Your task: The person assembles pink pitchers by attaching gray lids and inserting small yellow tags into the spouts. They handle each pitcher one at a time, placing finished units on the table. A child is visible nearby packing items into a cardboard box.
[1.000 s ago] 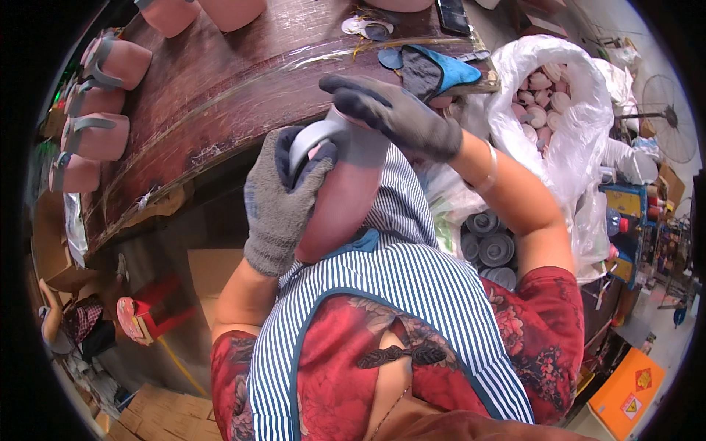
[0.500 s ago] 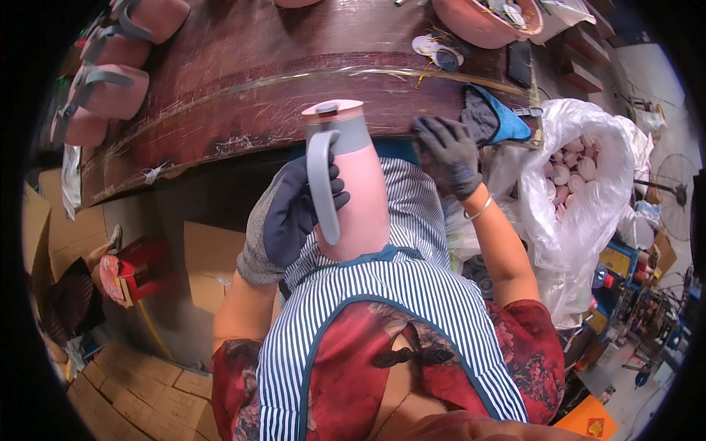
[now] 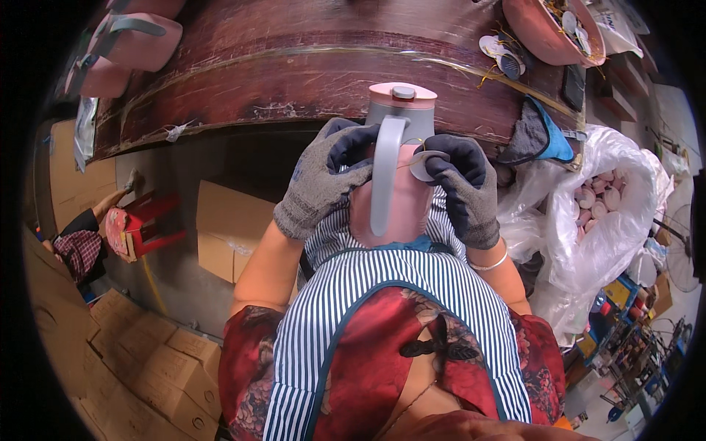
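A pink thermos jug (image 3: 412,191) with a grey collar and grey handle stands upright at my lap, before the table edge. My left hand (image 3: 327,173) is closed at the jug's handle side, its fingers reaching behind the upper handle. On the other side, my right hand (image 3: 467,180) pinches a round white hang tag (image 3: 425,166). A thin gold string runs from the tag near the handle; whether it passes round the handle I cannot tell. Both hands wear grey knit gloves with dark palms.
More pink jugs (image 3: 140,44) stand on the dark red table (image 3: 294,81) at far left. At right are loose tags (image 3: 504,55), a pink basin (image 3: 540,33), a phone (image 3: 573,87), a blue-grey cloth (image 3: 540,132) and a plastic bag (image 3: 559,235) of pink lids. A person's arm (image 3: 109,202) shows left.
My right hand has come from the table edge to the jug and now holds a tag. My left hand has shifted its hold at the handle. The view has turned somewhat.
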{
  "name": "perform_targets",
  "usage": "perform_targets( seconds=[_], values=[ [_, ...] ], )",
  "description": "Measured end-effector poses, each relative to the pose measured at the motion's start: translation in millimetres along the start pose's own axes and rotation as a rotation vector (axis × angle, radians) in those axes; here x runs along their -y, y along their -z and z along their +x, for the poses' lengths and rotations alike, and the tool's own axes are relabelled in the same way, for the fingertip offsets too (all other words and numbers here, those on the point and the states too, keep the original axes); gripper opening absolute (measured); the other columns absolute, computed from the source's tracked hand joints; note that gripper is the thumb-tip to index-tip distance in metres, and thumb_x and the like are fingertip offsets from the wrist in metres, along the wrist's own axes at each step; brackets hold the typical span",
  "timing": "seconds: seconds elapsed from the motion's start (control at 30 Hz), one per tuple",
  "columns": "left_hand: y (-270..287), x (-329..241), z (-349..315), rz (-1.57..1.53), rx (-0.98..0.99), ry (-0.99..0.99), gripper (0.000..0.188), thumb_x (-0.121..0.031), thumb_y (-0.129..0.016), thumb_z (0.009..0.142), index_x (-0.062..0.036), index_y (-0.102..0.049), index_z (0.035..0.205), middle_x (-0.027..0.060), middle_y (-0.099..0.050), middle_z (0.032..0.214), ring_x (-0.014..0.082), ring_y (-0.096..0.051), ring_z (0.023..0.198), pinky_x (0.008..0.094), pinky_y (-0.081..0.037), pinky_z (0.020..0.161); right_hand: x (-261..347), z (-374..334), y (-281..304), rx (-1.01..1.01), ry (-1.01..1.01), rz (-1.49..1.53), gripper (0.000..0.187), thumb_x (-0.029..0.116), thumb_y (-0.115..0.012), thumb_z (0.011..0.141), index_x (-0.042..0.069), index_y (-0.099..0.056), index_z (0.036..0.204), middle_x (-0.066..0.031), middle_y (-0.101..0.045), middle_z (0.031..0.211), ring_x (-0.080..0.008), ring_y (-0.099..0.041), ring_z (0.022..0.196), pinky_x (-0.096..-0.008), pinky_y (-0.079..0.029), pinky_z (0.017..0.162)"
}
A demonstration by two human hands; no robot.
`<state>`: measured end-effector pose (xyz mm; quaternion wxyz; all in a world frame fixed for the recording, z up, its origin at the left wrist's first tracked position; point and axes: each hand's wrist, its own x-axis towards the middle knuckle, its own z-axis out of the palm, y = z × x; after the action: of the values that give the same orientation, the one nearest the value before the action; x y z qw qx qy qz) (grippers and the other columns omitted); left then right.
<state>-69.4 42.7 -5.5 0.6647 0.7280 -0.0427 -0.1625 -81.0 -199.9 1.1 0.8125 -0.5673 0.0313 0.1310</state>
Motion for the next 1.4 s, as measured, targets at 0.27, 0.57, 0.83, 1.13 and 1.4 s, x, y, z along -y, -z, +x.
perform_targets(
  seconds=[0.27, 0.57, 0.83, 1.13, 1.4],
  values=[
    [-1, -6, 12, 0.05, 0.086, -0.051, 0.037, -0.011, -0.073, 0.085, 0.0025, -0.064, 0.118, 0.0077, -0.055, 0.116, 0.0178, -0.058, 0.109, 0.0308, -0.048, 0.097, 6, 9, -1, 0.141, -0.026, -0.156, 0.038, -0.004, -0.063, 0.091, -0.006, -0.055, 0.129, -0.0142, -0.064, 0.124, -0.0176, -0.064, 0.111, -0.0308, -0.051, 0.1],
    [13, -8, 1, -1.324, 0.152, 0.149, 0.029, -0.02, -0.048, 0.101, -0.001, -0.056, 0.121, 0.0105, -0.06, 0.107, 0.0305, -0.055, 0.119, 0.0523, -0.041, 0.109, 27, 14, 3, -0.118, 0.042, -0.025, 0.054, -0.002, -0.073, 0.086, -0.001, -0.051, 0.135, -0.0138, -0.061, 0.133, -0.0207, -0.063, 0.116, -0.0334, -0.054, 0.099],
    [2, -48, 39, -0.71, 0.154, 0.016, 0.054, -0.011, -0.061, 0.095, 0.0048, -0.044, 0.145, 0.0208, -0.055, 0.14, 0.0253, -0.059, 0.123, 0.0379, -0.049, 0.104, 74, 72, -16, 0.218, 0.761, -0.791, 0.055, -0.008, -0.076, 0.08, -0.005, -0.055, 0.131, -0.0215, -0.061, 0.133, -0.025, -0.068, 0.109, -0.0339, -0.061, 0.087],
    [36, -74, 50, 0.22, 0.142, -0.295, 0.04, 0.003, -0.069, 0.07, -0.0058, -0.072, 0.109, 0.0101, -0.067, 0.096, 0.0236, -0.066, 0.09, 0.0359, -0.053, 0.086, 45, 99, -9, 0.126, 0.736, -0.449, 0.053, 0.016, -0.07, 0.093, -0.002, -0.05, 0.139, -0.0206, -0.054, 0.142, -0.0301, -0.055, 0.13, -0.0422, -0.045, 0.11],
    [103, 1, 78, -0.205, -0.03, -0.489, 0.027, -0.001, -0.056, 0.071, -0.0002, -0.069, 0.094, 0.0081, -0.065, 0.09, 0.0245, -0.061, 0.085, 0.0468, -0.047, 0.1, -4, 87, -6, 0.211, 0.592, -0.849, 0.054, 0.035, -0.066, 0.085, 0.012, -0.06, 0.134, -0.0118, -0.055, 0.142, -0.0362, -0.045, 0.134, -0.0482, -0.033, 0.114]
  ],
)
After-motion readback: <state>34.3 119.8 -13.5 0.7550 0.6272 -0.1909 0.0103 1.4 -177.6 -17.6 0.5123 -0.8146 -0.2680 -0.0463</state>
